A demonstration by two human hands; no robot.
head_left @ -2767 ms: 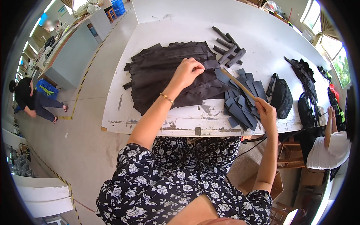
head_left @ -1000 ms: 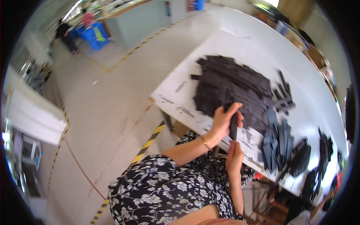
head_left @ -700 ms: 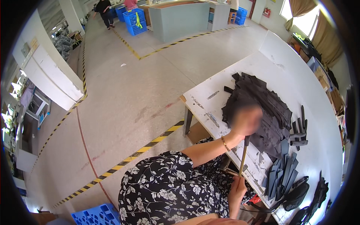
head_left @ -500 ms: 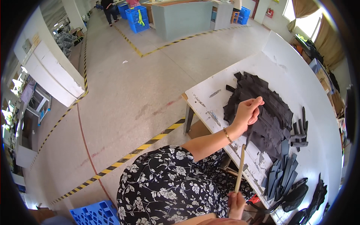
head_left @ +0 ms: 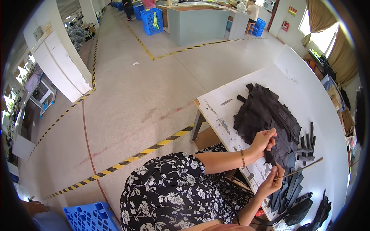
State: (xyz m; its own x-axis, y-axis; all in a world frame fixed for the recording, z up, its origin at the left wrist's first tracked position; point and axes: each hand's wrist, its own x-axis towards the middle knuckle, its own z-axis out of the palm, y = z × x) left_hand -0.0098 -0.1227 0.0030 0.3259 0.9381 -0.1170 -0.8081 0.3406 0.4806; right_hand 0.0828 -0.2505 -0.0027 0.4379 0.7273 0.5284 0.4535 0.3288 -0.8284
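The floor (head_left: 127,96) spreads across the left and centre, pale, marked with yellow-and-black tape (head_left: 133,158). The white table (head_left: 216,96), its near edge scuffed, stands at the right; my floral clothes (head_left: 165,190) border it below. At the top, well apart from the table, is a grey counter (head_left: 198,27). On the table lies the pile (head_left: 266,109) of black cloth, its edges uneven. Towards the lower right, next to the pile, are the dark strips (head_left: 291,188), overlapping one another. Just beyond these sits a black bag (head_left: 300,211). The dark tubes (head_left: 306,157) lie to the right of the pile, some across others. My left hand (head_left: 264,141) is over the near side of the pile, fingers drawn together on the upper end of a black piece (head_left: 270,157). My right hand (head_left: 272,184), lower and nearer the strips, has its fingers closed around a thin stick (head_left: 303,166), which slants up and out to the right. The piece hangs between my hands; its lower end meets my right fingertips, though whether they pinch it I cannot tell. A bracelet (head_left: 243,159) circles my left wrist.
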